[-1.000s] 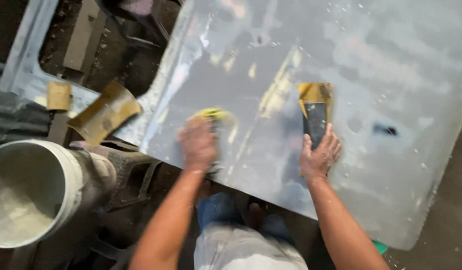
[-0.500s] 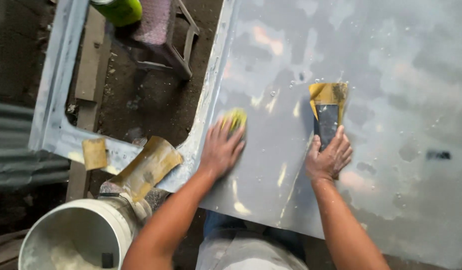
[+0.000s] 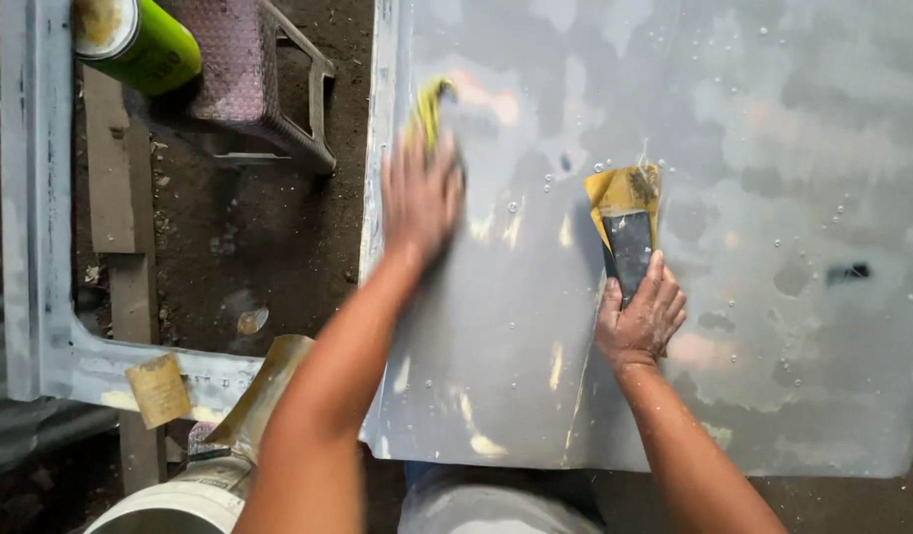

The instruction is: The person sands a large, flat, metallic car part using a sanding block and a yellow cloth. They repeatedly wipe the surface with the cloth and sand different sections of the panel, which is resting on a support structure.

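Grey panel (image 3: 733, 297) under left hand (image 3: 420, 198) gripping yellow sponge (image 3: 432, 104), right hand (image 3: 641, 318) pinning sandpaper (image 3: 627, 213).

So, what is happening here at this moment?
A person is working on a large grey metal panel that is wet with water drops. The left hand, blurred by motion, presses a yellow sponge near the panel's left edge. The right hand rests flat, holding down a dark block wrapped in yellow sandpaper. A white bucket, a green can and a grey frame lie on the dirt to the left.
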